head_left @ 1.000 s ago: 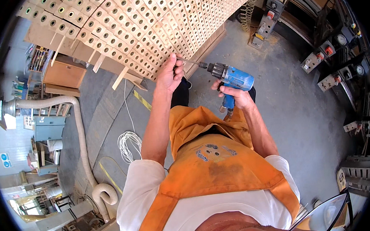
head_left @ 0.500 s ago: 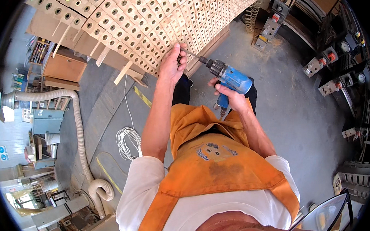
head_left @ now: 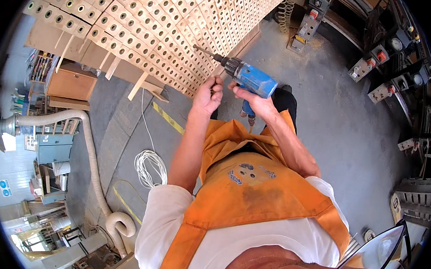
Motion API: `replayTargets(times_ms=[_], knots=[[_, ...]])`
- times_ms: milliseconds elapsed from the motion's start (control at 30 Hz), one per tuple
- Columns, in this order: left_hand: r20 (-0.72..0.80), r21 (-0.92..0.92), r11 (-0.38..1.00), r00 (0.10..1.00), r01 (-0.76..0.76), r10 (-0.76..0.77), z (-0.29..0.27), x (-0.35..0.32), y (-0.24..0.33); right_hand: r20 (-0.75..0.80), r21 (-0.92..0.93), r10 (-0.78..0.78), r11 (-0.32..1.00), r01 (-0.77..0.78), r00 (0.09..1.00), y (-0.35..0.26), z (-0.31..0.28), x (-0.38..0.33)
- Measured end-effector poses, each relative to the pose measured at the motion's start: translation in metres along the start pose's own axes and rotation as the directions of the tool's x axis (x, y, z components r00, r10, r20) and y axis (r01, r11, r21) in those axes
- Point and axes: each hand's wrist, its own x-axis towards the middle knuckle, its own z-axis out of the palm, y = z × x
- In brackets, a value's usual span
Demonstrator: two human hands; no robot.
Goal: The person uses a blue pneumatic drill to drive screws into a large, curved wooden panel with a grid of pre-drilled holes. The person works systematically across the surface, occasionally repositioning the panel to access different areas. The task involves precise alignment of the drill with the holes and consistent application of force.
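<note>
The right hand is gripping a blue cordless drill closed-fisted, its bit aiming up-left at stacked pale drilled wooden blocks. The left hand is curled shut beside it; what it is holding is hidden.

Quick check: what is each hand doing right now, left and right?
Left hand: closed in a loose fist beside the drill, contents not discernible.
Right hand: closed on the blue power drill.

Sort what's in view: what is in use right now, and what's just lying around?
In use: blue drill in right hand; left hand closed beside its chuck; stacked wooden blocks with holes.
Lying about: coiled white cable; ribbed hose; wall switch boxes.
</note>
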Motion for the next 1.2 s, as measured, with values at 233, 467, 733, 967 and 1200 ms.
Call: replayTargets(times_ms=[233, 467, 733, 967, 1200], knots=[[-0.043, 0.112, 0.989, 0.994, 0.1, -0.096, 0.006, -0.021, -0.01, 0.002, 0.018, 0.006, 1.0, -0.006, 1.0, 0.003, 0.0, 0.005], [0.065, 0.112, 0.993, 0.997, 0.022, -0.03, -0.003, -0.033, 0.007, -0.018, -0.003, -0.054, 0.999, 0.054, 0.998, 0.003, -0.005, -0.004], [0.007, 0.187, 0.978, 0.996, 0.09, -0.093, 0.001, -0.023, 0.008, -0.106, 0.046, 0.203, 0.979, -0.199, 0.973, 0.004, -0.033, -0.04], [-0.014, 0.103, 0.982, 0.988, 0.157, -0.157, -0.022, -0.031, -0.022, -0.16, 0.115, 0.089, 0.991, -0.071, 0.983, 0.022, -0.049, -0.051], [0.021, 0.231, 0.946, 0.971, 0.226, -0.237, 0.007, -0.033, -0.018, -0.146, 0.166, 0.034, 0.986, -0.009, 0.989, 0.033, -0.051, -0.05]])
